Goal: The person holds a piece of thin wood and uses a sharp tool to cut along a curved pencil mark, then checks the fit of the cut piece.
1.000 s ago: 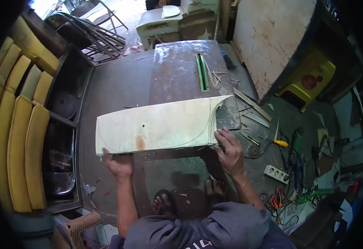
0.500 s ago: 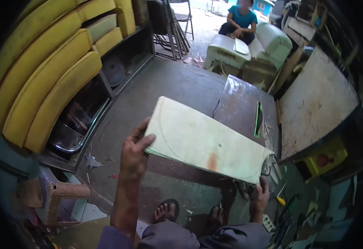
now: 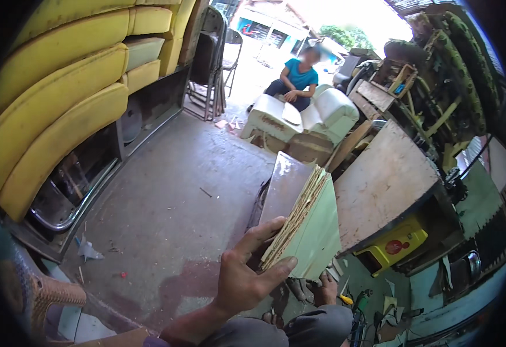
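the left hand [image 3: 248, 282] grips the near end of a stack of thin boards [image 3: 308, 222], thumb pressed on the pale face and fingers round the other side. the right hand [image 3: 324, 289] is at the lower corner of the stack, partly hidden behind it — i cannot tell whether its fingers close on it. the stack is right of centre in the frame, lifted and tilted, one long edge turned to the camera. that edge shows many layers, tan and brown, rough and splintery; the broad face is smooth, pale greenish white and lit brightly.

behind it lies a brown panel [image 3: 282, 188], partly covered by the stack. to the right leans a large stained board [image 3: 386, 182], with a yellow stool [image 3: 392, 247] below. yellow cushions [image 3: 68, 115] pile up at upper left — and at upper centre a person in a teal top [image 3: 303, 75] sits by a white sofa [image 3: 334, 110].
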{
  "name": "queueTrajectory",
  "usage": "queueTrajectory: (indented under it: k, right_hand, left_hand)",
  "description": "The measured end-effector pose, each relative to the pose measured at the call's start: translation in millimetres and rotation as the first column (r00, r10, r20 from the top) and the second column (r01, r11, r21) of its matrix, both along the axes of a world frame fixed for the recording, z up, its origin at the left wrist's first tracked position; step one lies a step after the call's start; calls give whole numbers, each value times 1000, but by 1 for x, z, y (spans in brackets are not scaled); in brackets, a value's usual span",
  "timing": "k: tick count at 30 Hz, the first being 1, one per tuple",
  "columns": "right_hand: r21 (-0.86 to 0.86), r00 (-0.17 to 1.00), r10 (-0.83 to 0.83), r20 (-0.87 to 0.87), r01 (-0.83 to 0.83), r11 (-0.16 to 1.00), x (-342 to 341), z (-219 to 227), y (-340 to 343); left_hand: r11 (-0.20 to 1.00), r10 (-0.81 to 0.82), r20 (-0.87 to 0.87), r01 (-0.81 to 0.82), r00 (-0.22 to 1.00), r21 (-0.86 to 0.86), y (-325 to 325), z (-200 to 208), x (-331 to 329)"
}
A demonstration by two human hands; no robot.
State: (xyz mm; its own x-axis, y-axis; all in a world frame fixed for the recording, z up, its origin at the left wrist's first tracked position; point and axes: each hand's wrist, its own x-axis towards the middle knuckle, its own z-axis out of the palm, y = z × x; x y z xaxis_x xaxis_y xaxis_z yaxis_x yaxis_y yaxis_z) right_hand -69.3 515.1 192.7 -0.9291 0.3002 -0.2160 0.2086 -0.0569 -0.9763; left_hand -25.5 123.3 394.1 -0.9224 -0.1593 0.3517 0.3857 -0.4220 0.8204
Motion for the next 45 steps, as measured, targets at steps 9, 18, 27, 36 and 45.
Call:
queueTrajectory:
  k: [9, 18, 27, 36, 45]
  right_hand:
    - [-223, 997, -76, 0, 74, 972, 6, 3, 3]
    - [-157, 993, -86, 80, 98, 983, 17, 14, -6]
    - [-42, 981, -166, 104, 171, 984, 14, 5, -5]
    - [569, 996, 87, -9, -67, 820, -4, 30, -12]
    - [670, 959, 195, -207, -7, 743, -7, 35, -37]
  left_hand:
    - [988, -68, -265, 27, 962, -155, 27, 11, 6]
    - [982, 52, -435, -124, 899, -140, 43, 27, 9]
    - [966, 116, -149, -147, 982, -213, 8, -12, -11]
    - [967, 150, 529, -12, 835, -255, -110, -200, -160]
    - [108, 670, 109, 49, 734, -993, -97, -165, -214]
